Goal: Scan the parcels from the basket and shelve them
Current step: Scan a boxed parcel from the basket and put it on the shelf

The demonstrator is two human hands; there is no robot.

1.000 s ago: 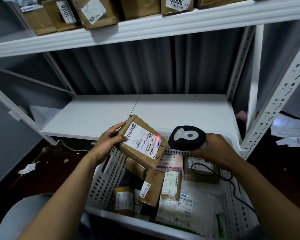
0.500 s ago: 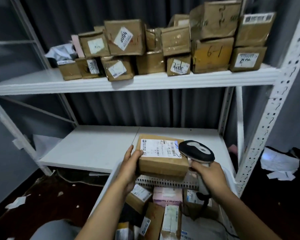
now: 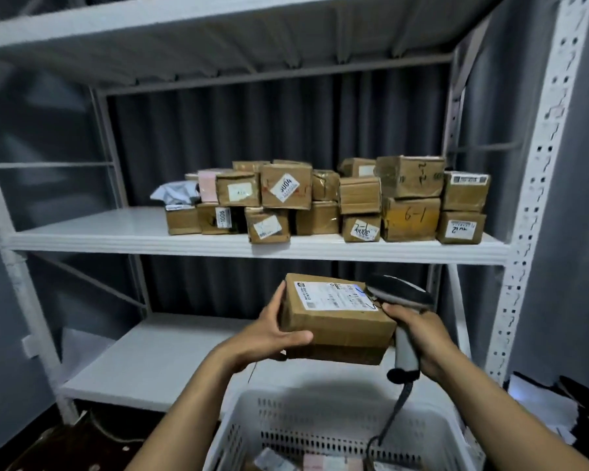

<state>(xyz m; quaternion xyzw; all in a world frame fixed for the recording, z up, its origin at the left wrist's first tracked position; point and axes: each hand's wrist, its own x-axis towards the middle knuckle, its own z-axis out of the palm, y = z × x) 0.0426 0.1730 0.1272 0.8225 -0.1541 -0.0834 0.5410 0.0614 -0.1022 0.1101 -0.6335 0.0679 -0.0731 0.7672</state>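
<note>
My left hand (image 3: 274, 336) grips a brown cardboard parcel (image 3: 337, 326) by its left end, fingers over the top and thumb along the front. A white shipping label covers the parcel's top. My right hand (image 3: 419, 338) holds a grey and black barcode scanner (image 3: 400, 295) by its handle, its head touching the parcel's right end. Both hands hover above the white plastic basket (image 3: 320, 423), where a few parcels show at the bottom edge. The middle shelf (image 3: 116, 232) carries several stacked brown boxes (image 3: 337, 198) on its right half.
The white metal rack has a perforated upright (image 3: 531, 205) on the right and a lower shelf (image 3: 157, 362) behind the basket. The scanner's black cable (image 3: 393, 419) hangs into the basket. Papers (image 3: 544, 406) lie on the floor at the right.
The view has tilted up from the basket to the middle shelf. My hands have raised the parcel and scanner, and the parcel now lies flat with its label upward.
</note>
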